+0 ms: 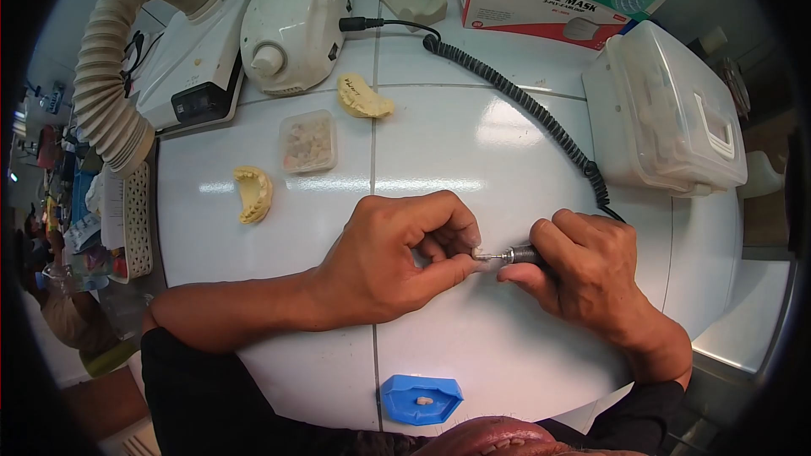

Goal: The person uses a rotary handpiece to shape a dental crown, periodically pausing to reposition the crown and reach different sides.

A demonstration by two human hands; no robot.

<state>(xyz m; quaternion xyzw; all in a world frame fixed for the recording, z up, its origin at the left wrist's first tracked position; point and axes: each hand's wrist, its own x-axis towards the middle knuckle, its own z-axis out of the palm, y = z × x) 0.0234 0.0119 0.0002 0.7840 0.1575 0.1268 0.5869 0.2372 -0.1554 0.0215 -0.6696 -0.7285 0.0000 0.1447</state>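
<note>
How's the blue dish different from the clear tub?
The blue dish is solid blue and angular; the clear tub is see-through and squarish with rounded corners. The dish holds one small pale piece, while the tub holds lots. The dish sits nearer the person than the tub. Both rest on the white table.

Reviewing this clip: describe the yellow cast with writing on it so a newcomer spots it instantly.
Find the white machine with a round knob at the far side of the table. In front of it, beyond and right of the small clear box, lies the yellow cast. Its dark handwriting sets it apart from the other cast, farther left, which shows none.
</note>
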